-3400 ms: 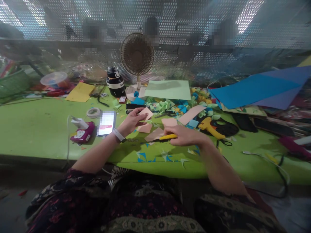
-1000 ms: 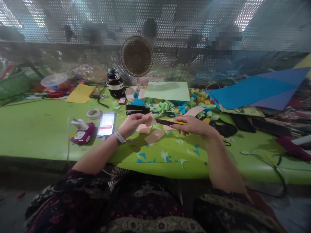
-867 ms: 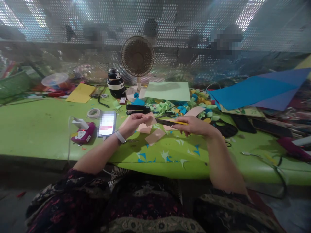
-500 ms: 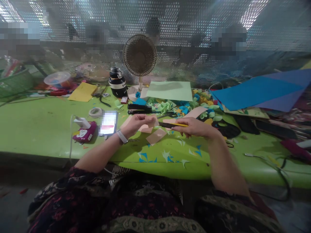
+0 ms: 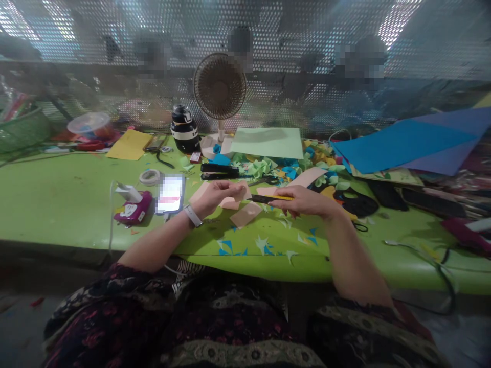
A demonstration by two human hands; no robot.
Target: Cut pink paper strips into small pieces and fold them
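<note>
My left hand (image 5: 220,195), with a pale watch strap at the wrist, pinches a small peach paper piece (image 5: 246,191). In my right hand (image 5: 297,201) is a slim black-and-yellow tool (image 5: 261,198), its dark end pointing left and close to that paper. Whether it is a knife or something else is too blurred to tell. A peach paper rectangle (image 5: 245,215) lies on the green table just below my hands. More peach paper lies partly hidden beneath my fingers, and a longer peach strip (image 5: 308,177) rests behind my right hand.
Behind my hands are a black stapler (image 5: 219,171), dark scissors (image 5: 264,180) and a heap of green, blue and yellow paper pieces (image 5: 263,167). A phone (image 5: 170,194) and a tape roll (image 5: 150,177) lie left. A fan (image 5: 220,86) and bottle (image 5: 185,130) stand behind. Blue sheets (image 5: 402,143) lie right.
The tool and my right hand have shifted slightly left, nearer the paper in my left hand. My left hand keeps its pinch, and the view has moved a little.
</note>
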